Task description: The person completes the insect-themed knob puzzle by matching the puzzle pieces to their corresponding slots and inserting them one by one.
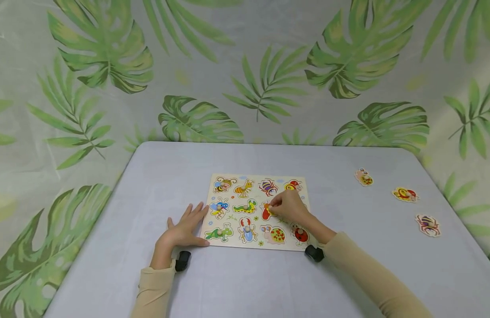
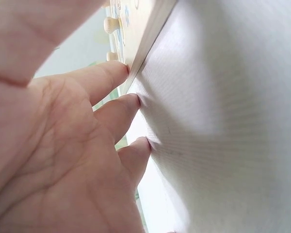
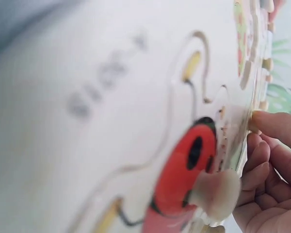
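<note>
A wooden insect peg puzzle board (image 1: 234, 226) lies flat on the table. My left hand (image 1: 184, 229) rests at its left edge with fingers spread; in the left wrist view the fingertips touch the board's side (image 2: 144, 43) and the tabletop. Over the middle row, my right hand (image 1: 290, 206) pinches at a red insect piece (image 1: 265, 213), its thumb and forefinger covering part of it. The right wrist view shows a ladybug piece (image 3: 182, 167) with its knob (image 3: 218, 194) close up, and the curled right hand (image 3: 274, 174) beyond.
Right of the board lie three loose pieces: a snail (image 1: 364, 177), a red and yellow winged insect (image 1: 405, 194) and a purple beetle (image 1: 428, 225). A leaf-print cloth (image 1: 264, 88) hangs behind the pale table (image 1: 169, 168).
</note>
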### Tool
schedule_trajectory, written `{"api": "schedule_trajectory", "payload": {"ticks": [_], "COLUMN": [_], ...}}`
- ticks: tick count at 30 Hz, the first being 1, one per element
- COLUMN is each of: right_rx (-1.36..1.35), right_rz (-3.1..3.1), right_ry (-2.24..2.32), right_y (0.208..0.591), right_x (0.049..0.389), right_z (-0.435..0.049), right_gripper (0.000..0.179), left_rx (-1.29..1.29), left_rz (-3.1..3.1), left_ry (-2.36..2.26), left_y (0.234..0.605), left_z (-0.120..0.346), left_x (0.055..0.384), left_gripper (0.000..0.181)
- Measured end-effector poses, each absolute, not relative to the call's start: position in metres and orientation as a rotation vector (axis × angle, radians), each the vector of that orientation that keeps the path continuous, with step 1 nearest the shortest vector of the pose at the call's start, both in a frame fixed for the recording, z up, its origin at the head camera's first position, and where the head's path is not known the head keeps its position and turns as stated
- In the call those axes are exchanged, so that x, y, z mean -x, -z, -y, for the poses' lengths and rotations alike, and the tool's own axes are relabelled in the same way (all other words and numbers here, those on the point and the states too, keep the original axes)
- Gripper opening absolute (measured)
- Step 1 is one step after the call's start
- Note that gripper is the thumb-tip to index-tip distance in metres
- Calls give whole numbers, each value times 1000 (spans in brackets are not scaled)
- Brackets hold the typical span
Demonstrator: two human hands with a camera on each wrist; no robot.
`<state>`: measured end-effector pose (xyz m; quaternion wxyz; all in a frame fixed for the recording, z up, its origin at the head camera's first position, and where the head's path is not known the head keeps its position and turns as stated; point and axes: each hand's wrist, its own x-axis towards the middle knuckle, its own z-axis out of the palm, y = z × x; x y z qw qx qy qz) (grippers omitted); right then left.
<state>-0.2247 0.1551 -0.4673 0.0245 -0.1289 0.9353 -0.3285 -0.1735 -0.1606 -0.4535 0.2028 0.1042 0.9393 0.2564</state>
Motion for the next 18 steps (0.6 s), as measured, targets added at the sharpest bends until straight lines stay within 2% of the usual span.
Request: {"api": "schedule_trajectory", "payload": {"ticks": [18], "right_rx": [397], "right_rz": [-2751], "right_ry": [1135], "right_y": [466], "right_x": [229], "right_z": [-162], "right_gripper": [8], "left_rx": [-289], "left_rz": [-2628], "left_ry": [-703], "left_y": [456], "left_z": [161], "left_x": [174], "left_gripper": [101]}}
